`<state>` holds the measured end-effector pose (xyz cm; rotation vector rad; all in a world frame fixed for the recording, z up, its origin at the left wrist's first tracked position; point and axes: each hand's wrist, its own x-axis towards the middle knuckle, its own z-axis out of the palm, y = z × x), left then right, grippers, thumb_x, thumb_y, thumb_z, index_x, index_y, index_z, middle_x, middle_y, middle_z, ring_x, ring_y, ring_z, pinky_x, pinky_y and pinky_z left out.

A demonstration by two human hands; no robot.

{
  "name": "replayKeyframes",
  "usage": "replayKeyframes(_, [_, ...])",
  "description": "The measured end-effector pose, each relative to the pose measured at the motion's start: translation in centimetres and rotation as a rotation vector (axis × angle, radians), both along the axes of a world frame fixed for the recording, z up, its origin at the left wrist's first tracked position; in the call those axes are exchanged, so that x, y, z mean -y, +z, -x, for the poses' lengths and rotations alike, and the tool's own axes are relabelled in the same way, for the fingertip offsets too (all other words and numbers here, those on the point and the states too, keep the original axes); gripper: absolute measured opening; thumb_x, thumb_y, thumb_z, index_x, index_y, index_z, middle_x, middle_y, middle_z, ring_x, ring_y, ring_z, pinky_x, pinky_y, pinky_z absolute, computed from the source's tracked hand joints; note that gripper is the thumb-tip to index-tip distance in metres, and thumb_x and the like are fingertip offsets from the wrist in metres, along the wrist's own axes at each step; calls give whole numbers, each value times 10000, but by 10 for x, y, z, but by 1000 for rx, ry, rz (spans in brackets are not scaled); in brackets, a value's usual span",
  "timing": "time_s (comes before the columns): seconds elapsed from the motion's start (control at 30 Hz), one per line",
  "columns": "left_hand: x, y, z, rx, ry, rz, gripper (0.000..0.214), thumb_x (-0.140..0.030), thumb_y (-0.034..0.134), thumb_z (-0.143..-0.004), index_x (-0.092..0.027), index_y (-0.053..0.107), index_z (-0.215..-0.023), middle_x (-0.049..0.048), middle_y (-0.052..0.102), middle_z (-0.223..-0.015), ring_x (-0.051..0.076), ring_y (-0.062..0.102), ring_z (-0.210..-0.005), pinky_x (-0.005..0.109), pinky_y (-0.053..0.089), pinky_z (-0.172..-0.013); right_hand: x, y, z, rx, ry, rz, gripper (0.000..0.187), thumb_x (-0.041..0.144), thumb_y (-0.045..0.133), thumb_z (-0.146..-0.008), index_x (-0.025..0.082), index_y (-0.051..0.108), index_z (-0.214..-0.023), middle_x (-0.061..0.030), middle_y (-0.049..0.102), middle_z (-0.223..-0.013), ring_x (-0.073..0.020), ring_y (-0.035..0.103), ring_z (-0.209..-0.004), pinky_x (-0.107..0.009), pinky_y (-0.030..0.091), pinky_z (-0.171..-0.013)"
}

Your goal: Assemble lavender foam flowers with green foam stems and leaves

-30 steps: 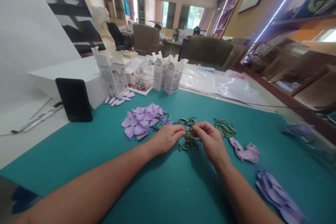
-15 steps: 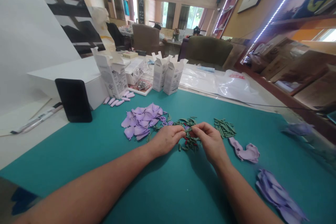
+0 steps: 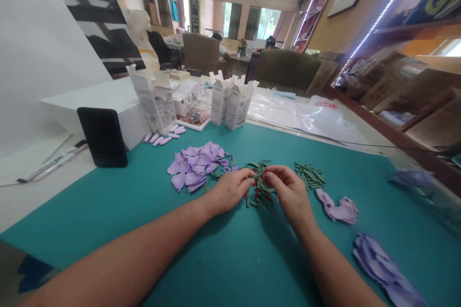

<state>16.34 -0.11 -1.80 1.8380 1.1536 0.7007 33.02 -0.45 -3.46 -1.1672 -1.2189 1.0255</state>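
My left hand (image 3: 232, 189) pinches a small green plastic piece (image 3: 258, 175) between thumb and fingers. At its other end, the thumb and forefinger of my right hand (image 3: 291, 194) close on the same piece. Directly beneath lies a mixed pile of green pieces (image 3: 265, 195) with some red ones, partly covered by my hands. Lilac petals (image 3: 196, 159) are heaped to the left, with small purple wheel-like discs (image 3: 226, 169) beside them. A stack of short green sticks (image 3: 310, 176) lies just right of my right hand.
Curved pale purple pieces (image 3: 338, 208) and nested purple petals (image 3: 385, 266) lie at the right of the green mat (image 3: 201, 268). Behind are pink-white tubes (image 3: 164, 141), white boxes (image 3: 239, 105) and a white tray (image 3: 200, 127). A black phone-like slab (image 3: 102, 137) leans at the left.
My fingers have shifted slightly around the small green piece, which now shows more between them. Both hands stay over the pile; the view has moved very slightly.
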Motion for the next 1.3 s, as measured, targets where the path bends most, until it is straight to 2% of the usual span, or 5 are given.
replayKeyframes(0.37, [0,-2,0,-35,-17,-37,236,-306,396,-868,-191,500,-689,-20,542,-638,139,507,-643,253,373,-626,2,-3,3,22,102,8,234,421,727,-706,209,633,-733,-1,657,-659,-156,599,-626,-278,474,-603])
replayKeyframes(0.9, [0,-1,-1,-66,10,-60,243,-313,377,-867,-196,471,-675,-17,523,-613,143,493,-634,257,353,-594,2,-4,6,29,116,6,267,460,713,-714,209,627,-748,-1,649,-659,-160,592,-633,-283,477,-609])
replayKeyframes(1.07, [-3,3,4,-72,-11,-62,219,-356,440,-843,-192,492,-708,-25,506,-648,139,476,-646,251,349,-586,-4,3,-10,64,22,2,337,496,696,-702,197,650,-849,-33,689,-712,-177,624,-657,-308,498,-637])
replayKeyframes(1.2, [0,3,3,-105,-211,134,186,-321,443,-840,-196,453,-703,-28,522,-641,121,489,-584,237,363,-549,-17,1,-39,250,-44,87,261,427,616,-734,197,601,-857,-14,668,-701,-157,594,-523,-279,424,-492])
replayKeyframes(1.3, [5,0,0,-113,-321,288,167,-305,426,-851,-204,408,-719,-24,556,-673,104,503,-529,229,379,-525,-26,-9,-60,622,-97,101,164,311,503,-787,209,599,-871,-14,666,-727,-159,586,-487,-312,427,-530])
